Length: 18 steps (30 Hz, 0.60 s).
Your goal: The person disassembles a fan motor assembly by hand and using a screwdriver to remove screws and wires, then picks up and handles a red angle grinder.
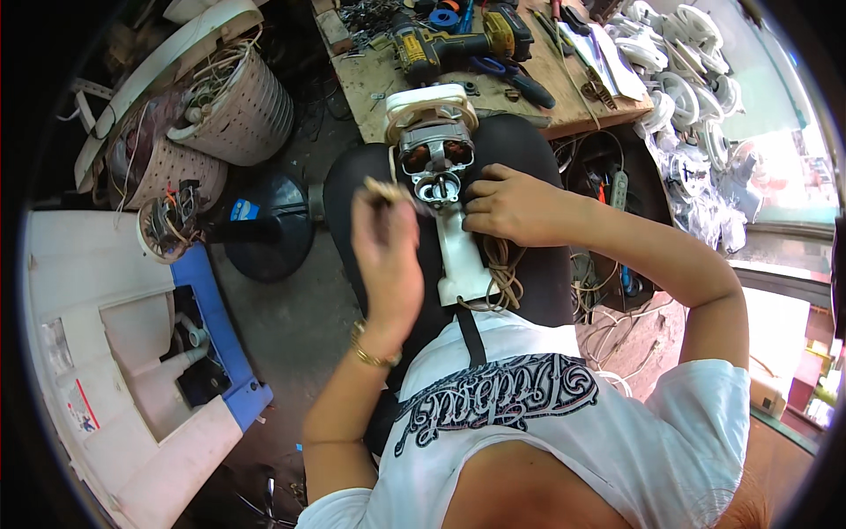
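Note:
An electric fan motor (436,150) on a white neck (458,264) lies across my lap, its copper windings showing. A cream round housing (430,104) sits at its far end. The curled fingers of my right hand (520,207) grip the side of the neck, just below the motor. My left hand (388,264), a gold bracelet at its wrist, is raised left of the motor and smeared by motion. A tan piece (385,189) shows at its closed fingertips; its kind is unclear. Coiled brown cord (502,278) hangs beside the neck.
Ahead stands a wooden workbench (370,79) with a yellow-black cordless drill (423,48) and blue-handled pliers (520,81). White fan parts (683,97) are heaped at the right. To the left are perforated baskets (251,115), a black round base (273,229) and a white-blue casing (106,264).

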### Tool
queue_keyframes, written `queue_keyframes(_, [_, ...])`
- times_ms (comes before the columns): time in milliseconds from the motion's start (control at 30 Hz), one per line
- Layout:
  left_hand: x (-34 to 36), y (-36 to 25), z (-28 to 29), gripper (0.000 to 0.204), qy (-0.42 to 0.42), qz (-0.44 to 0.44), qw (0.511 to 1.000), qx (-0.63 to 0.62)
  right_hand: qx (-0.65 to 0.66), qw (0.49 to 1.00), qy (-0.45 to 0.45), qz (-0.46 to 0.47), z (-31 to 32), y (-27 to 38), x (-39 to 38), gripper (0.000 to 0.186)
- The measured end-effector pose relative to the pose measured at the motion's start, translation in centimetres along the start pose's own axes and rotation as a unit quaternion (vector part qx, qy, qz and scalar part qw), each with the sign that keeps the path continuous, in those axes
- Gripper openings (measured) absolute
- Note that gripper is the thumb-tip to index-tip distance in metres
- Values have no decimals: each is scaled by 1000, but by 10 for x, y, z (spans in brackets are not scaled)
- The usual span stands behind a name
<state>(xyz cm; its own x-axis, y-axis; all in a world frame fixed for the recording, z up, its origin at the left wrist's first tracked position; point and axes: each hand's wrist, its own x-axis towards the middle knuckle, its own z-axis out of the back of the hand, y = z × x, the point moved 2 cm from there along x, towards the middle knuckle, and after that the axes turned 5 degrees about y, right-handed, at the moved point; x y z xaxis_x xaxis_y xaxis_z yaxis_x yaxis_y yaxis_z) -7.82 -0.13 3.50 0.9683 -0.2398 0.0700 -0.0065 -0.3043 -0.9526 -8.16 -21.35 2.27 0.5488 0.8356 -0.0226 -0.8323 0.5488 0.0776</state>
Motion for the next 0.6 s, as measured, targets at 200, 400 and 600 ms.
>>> queue_keyframes(200, [-66,77,-15,14,-5,162,986,-26,-28,998,59,-15,6,2,18,14])
queue_keyframes(400, [-45,82,3,14,21,223,938,-263,-62,995,80,-22,-1,7,25,13])
queue_keyframes(600, [-47,92,4,13,7,181,921,-346,-93,992,48,-72,-7,21,28,11])
